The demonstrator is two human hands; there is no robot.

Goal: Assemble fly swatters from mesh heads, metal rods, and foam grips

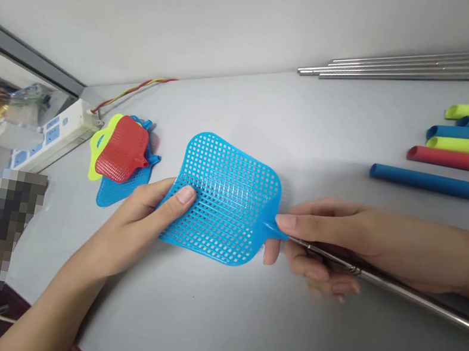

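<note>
A blue perforated fly swatter head [225, 198] is held above the grey table between both my hands. My left hand [156, 210] pinches its left edge, thumb on top and fingers underneath. At the neck on the right, my right hand [318, 239] grips with thumb on the blue socket and fingers below. A thin metal telescopic rod [379, 283] meets the socket and runs off to the lower right. How deep the rod tip sits is hidden. Left of my hands lies a stack of loose swatter heads, with a red swatter head [123, 150] on top of yellow and blue ones.
Several metal rods [417, 65] lie along the wall at the back right. In front of them are coloured tubes, including a red tube [468, 161] and a blue tube [441, 185]. A white power strip [65, 130] with a twisted cable [135, 91] borders the table's left side.
</note>
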